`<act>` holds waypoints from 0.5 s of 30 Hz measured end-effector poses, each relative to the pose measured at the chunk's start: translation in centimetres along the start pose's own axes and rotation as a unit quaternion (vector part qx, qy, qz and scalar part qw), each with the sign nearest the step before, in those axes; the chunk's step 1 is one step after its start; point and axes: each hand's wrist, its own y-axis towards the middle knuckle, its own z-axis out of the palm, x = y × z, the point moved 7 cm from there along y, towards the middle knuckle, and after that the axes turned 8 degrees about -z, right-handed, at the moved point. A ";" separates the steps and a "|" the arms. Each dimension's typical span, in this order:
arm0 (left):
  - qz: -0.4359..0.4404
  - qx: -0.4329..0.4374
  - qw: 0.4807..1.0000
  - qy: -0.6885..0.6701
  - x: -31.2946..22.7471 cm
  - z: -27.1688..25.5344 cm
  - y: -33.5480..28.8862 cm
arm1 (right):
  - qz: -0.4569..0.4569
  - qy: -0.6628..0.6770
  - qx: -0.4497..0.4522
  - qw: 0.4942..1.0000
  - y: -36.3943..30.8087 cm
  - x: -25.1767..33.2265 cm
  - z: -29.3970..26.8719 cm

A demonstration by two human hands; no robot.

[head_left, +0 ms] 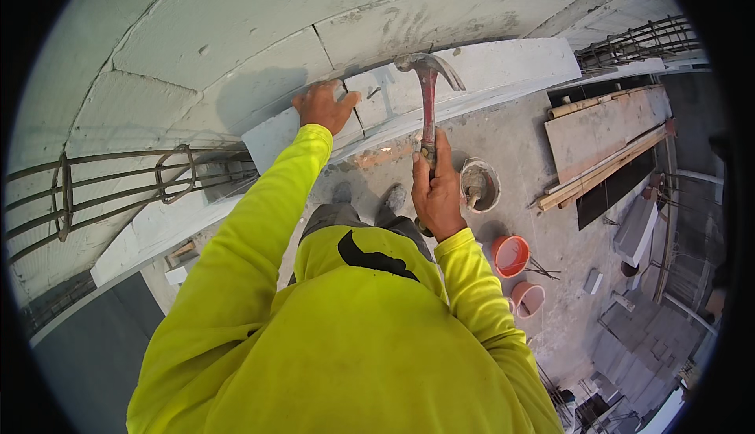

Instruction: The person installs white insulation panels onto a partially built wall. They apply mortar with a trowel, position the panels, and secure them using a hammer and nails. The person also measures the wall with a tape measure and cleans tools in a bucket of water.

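Note:
In my right hand [440, 198] is a claw hammer [429, 107], gripped by its handle, with the metal head up over the white blocks. My left hand [326, 107] lies on top of a white block [283, 131], fingers and thumb apart, beside the narrow joint with the neighbouring block [472, 80]. A small dark nail-like piece [373, 92] shows on that neighbouring block, just right of my left hand. Both blocks sit in a row against the pale block wall [259, 25].
Rebar cages [102, 190] stick out at the left and right [637, 44]. Right of my legs stand a bucket with mortar and a trowel-like tool [480, 186], and two orange buckets [511, 255]. Boards and timber [605, 139] lie farther right, near stacked grey blocks [649, 339].

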 end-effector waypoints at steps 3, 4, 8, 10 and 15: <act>0.007 -0.009 1.000 0.004 0.0 0.2 0.3 | 0.008 -0.078 0.042 0.996 -0.2 -0.3 0.6; 0.006 -0.008 1.000 0.000 0.1 0.2 0.4 | 0.015 -0.078 0.021 0.997 -0.3 -0.3 0.5; -0.004 0.019 1.000 0.002 0.4 0.7 0.5 | 0.038 0.066 -0.067 0.995 -0.7 -0.8 0.2; 0.017 -0.022 1.000 0.007 0.1 0.1 0.4 | -0.007 -0.016 -0.010 1.000 -0.8 -0.4 0.9; 0.007 -0.014 1.000 0.001 0.0 0.1 0.3 | 0.030 0.027 -0.063 0.997 -1.6 -1.6 0.8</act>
